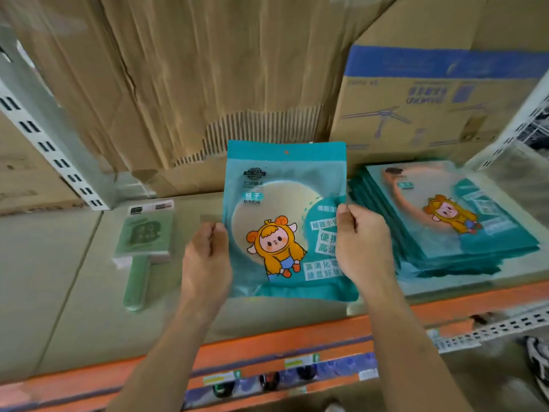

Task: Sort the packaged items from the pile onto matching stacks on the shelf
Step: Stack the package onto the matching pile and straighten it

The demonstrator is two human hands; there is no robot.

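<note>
The fingers (209, 236) of the left hand (206, 257) are curled, and with the thumb they pinch the left edge of a teal pouch (276, 185) about halfway up. The right hand (364, 242) does the same on the right edge, slightly higher, its thumb pressed on the printed front. The pouch stands upright between the two hands and faces the person, held above the shelf (59, 263). Its top rises well past the fingertips and its bottom hangs below the knuckles. It bears the word MIRROR and a cartoon figure in a yellow hood.

Just right of the right hand, a stack (445, 221) of matching pouches lies flat on the shelf. Whether the held pouch touches it cannot be told. To the left, apart from the left hand, a green pack (142, 233) with a handle lies flat. Far behind stand torn cardboard (208, 69) and a box (430, 99) with a blue stripe.
</note>
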